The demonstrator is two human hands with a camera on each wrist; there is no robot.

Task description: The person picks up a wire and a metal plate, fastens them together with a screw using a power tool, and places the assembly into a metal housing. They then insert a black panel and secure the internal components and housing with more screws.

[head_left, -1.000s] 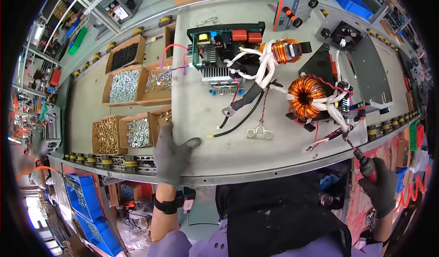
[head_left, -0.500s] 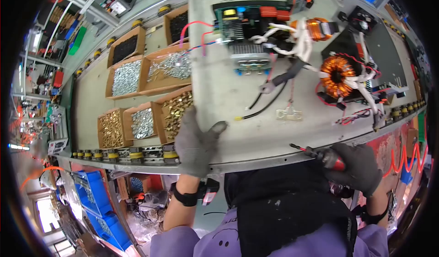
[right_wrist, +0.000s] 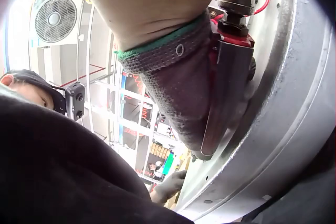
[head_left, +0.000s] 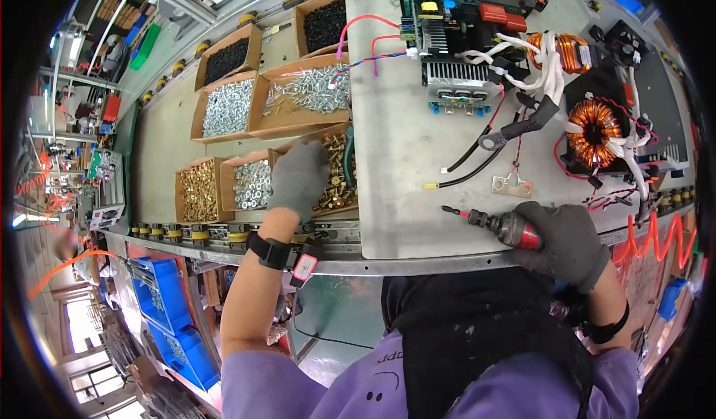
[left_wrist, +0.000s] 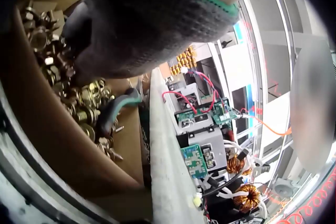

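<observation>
My gloved left hand (head_left: 300, 176) reaches into the cardboard box of brass-coloured bolts (head_left: 337, 188), just left of the grey board. In the left wrist view the left hand (left_wrist: 142, 27) is over the bolts (left_wrist: 86, 109), its fingertips hidden. Beside it in the same box lies a green-and-dark handled tool (left_wrist: 123, 109). My gloved right hand (head_left: 567, 244) grips a red and black power screwdriver (head_left: 514, 231) at the board's front edge, its bit pointing left. The right wrist view shows the right hand (right_wrist: 178, 92) round the driver body (right_wrist: 228, 90).
Boxes of silver screws (head_left: 227, 109), washers (head_left: 253, 184), brass parts (head_left: 199, 189) and black screws (head_left: 324, 25) stand left of the board. On the board lie a circuit assembly (head_left: 459, 79), copper coils (head_left: 594, 133), black cables and a small metal plate (head_left: 512, 186).
My left hand has moved from the board's left front edge into the bolt box. My right hand has brought the screwdriver leftward, away from the wires by the coil.
</observation>
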